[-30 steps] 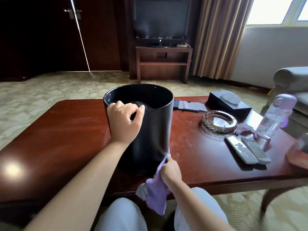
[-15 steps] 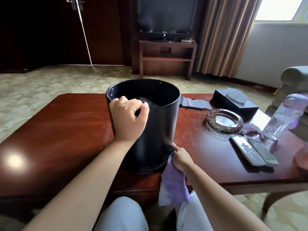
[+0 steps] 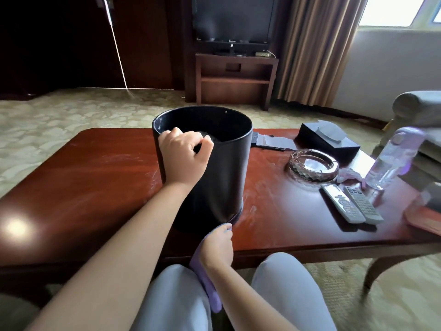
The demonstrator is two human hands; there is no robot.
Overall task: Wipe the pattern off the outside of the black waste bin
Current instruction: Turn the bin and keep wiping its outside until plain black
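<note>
The bench (image 3: 83,177) carries the black waste bin (image 3: 214,173) near its front edge. The left hand (image 3: 185,156) is closed over the bin's near rim and steadies it. The right hand (image 3: 218,244) grips a purple cloth (image 3: 210,287) at the bin's base. Wiping is in hand; I judge the next stroke must go upward along the wall.

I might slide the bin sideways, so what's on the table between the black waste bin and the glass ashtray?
In the head view, only bare, smeared table lies between the black waste bin and the glass ashtray.
</note>
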